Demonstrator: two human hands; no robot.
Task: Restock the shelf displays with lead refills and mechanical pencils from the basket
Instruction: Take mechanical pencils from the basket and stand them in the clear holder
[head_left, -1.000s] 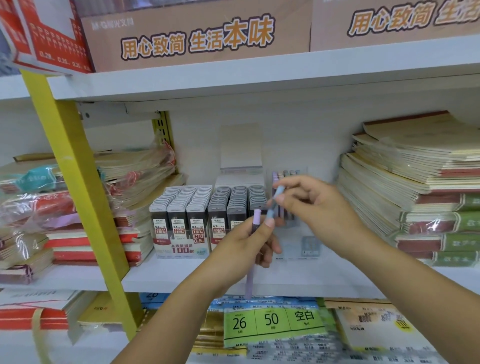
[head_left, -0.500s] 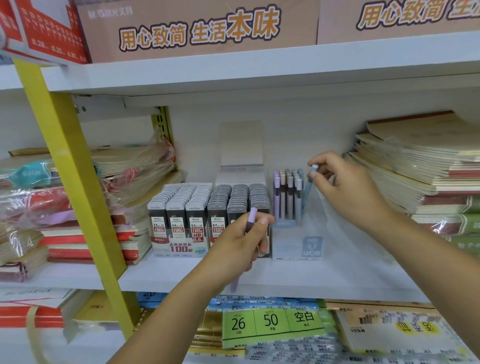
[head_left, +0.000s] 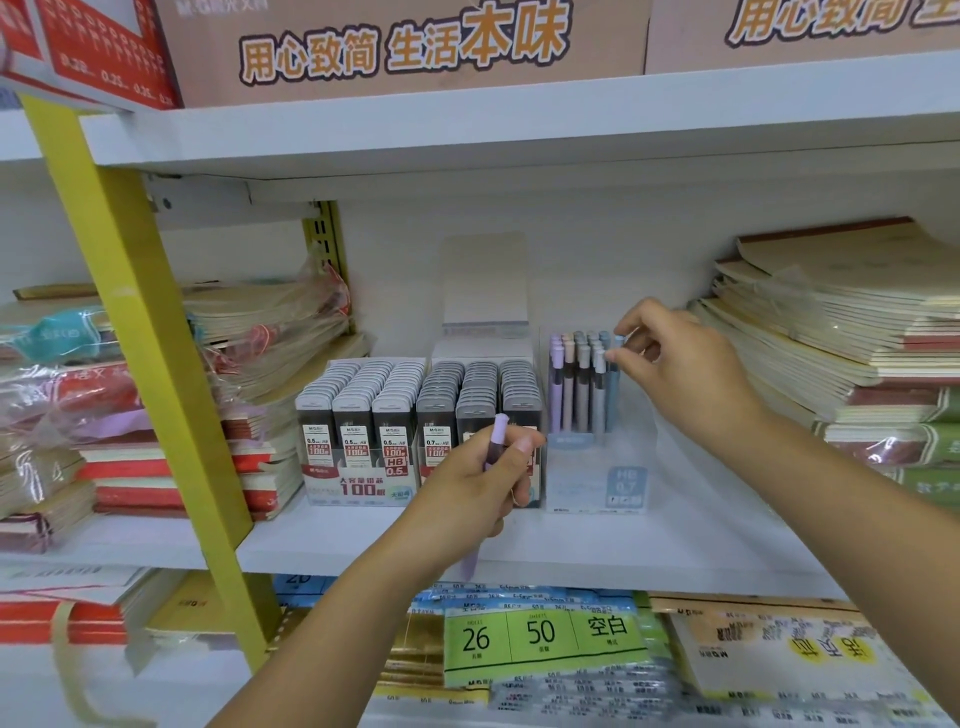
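The lead refills (head_left: 415, 415) stand packed in rows on the shelf (head_left: 363, 545), left of the clear pencil box (head_left: 597, 467). The left hand (head_left: 467, 488) is closed around a purple pencil (head_left: 496, 436), tip down, waiting its turn. The right hand (head_left: 680, 374) pinches the cap of a blue pencil (head_left: 615, 384) at the right end of the box. Best to lower it straight into its slot, upright beside its neighbours, then loosen the pinch without knocking them

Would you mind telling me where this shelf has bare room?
Bare shelf lies between the pencil display and the right notebook stack, and along the front edge. Left of the lead refills it is crowded.
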